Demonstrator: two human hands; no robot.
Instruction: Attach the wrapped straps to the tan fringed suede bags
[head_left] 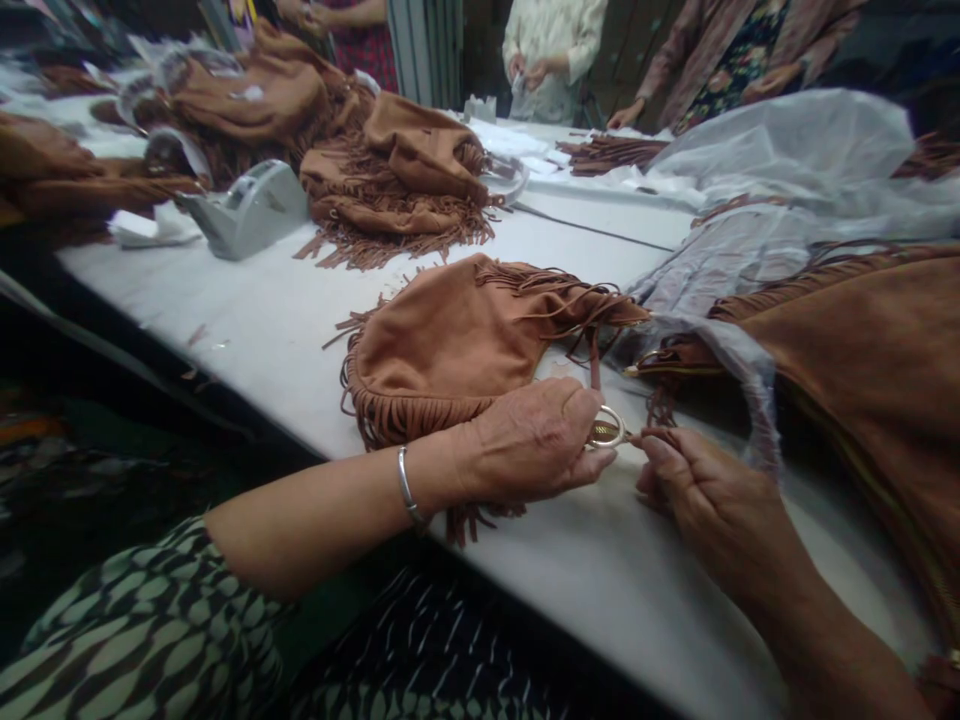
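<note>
Garment or leather-goods workshop, packing or finishing stage. Long white work table [247, 310] carrying many identical brown fringed suede bags [405, 170], heaped in piles toward the far end. Grey tape dispenser [244, 210] standing on the table beside the piles. Clear plastic bags [787, 150] spread over the right side, one partly covering a brown bag. Loose bundle of brown fringe strips [611, 152] lying near the far edge. Several other people [551, 55] standing along the far side of the same table, hands at the work surface. Scraps and white paper scattered about.
</note>
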